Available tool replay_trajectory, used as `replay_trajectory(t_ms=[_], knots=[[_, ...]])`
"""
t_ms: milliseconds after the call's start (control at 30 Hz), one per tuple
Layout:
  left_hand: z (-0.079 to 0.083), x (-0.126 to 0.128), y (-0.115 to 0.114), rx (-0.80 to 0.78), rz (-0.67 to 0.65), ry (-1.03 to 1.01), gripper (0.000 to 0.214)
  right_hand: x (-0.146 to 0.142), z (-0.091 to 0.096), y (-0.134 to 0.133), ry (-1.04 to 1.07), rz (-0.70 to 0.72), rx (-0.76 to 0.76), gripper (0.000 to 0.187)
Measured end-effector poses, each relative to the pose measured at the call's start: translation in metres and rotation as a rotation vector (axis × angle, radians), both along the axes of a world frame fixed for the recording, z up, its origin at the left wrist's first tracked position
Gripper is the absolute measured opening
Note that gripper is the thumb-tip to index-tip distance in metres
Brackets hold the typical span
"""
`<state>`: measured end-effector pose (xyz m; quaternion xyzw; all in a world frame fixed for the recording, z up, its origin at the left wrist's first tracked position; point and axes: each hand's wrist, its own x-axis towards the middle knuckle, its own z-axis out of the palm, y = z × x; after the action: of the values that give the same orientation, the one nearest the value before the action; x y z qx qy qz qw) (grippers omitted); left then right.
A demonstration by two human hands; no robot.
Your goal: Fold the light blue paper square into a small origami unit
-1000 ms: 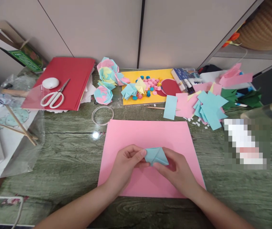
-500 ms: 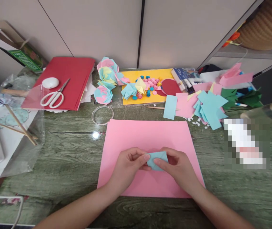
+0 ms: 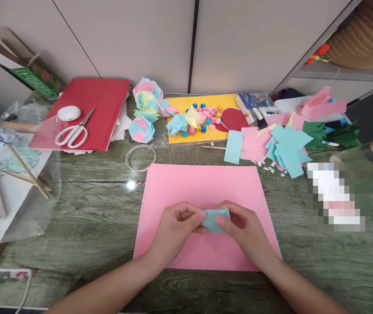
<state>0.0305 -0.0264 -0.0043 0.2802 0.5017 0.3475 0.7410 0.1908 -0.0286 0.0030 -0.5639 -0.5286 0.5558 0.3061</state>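
**Item held.** We record one folded light-blue paper piece, small and compact, just above the near middle of a pink sheet. We cannot tell whether it touches the sheet.

**Hands.** The left hand pinches the piece's left edge between thumb and curled fingers. The right hand grips its right side, thumb on top and fingers folded beneath. Both hands are closed on the paper, and their fingertips nearly meet across it. Both forearms come in from the near edge of the green marbled table.

**Surroundings, left.** We note:
- a red card folder at the far left
- white-handled scissors lying on the folder
- a white oval object just beside the scissors
- wooden sticks crossing clear plastic wrapping at the table's left edge

**Surroundings, centre.** We note:
- a clear tape ring just beyond the pink sheet's far left corner
- folded paper flowers in blue, pink and yellow behind the ring
- a yellow sheet beside the flowers
- small pink and blue paper balls and a red paper circle on the yellow sheet

**Surroundings, right.** We note:
- markers at the far edge
- a loose heap of cut blue and pink paper squares, with tiny white scraps near it
- green paper pieces further right
- a woven basket on the shelf above
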Motion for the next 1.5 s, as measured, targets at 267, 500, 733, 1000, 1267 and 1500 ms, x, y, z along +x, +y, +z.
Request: replay_trajectory(t_ms=[267, 500, 733, 1000, 1267, 1500], knots=[[-0.0024, 0.001, -0.0032, 0.018, 0.002, -0.017, 0.02, -0.0045, -0.002, -0.0014, -0.135, 0.004, -0.02, 0.017], [-0.0016, -0.0004, -0.0034, 0.011, 0.0, -0.105, 0.021, -0.0021, -0.0015, 0.0007, -0.021, -0.018, -0.087, 0.018], [-0.0019, -0.0008, -0.0039, 0.009, -0.003, -0.101, 0.021, 0.0005, -0.0041, 0.0004, 0.064, -0.037, -0.125, 0.02], [-0.0021, 0.0012, -0.0038, 0.012, 0.003, -0.045, 0.022, 0.0014, -0.0053, -0.0015, 0.113, -0.047, -0.098, 0.024], [-0.0014, 0.0029, -0.0037, 0.02, -0.011, -0.038, 0.02, 0.0022, -0.0039, -0.0011, 0.104, -0.088, -0.058, 0.02], [-0.0012, 0.0025, -0.0032, 0.004, -0.009, -0.051, 0.019, 0.0034, -0.0046, -0.003, 0.154, -0.071, -0.07, 0.025]])
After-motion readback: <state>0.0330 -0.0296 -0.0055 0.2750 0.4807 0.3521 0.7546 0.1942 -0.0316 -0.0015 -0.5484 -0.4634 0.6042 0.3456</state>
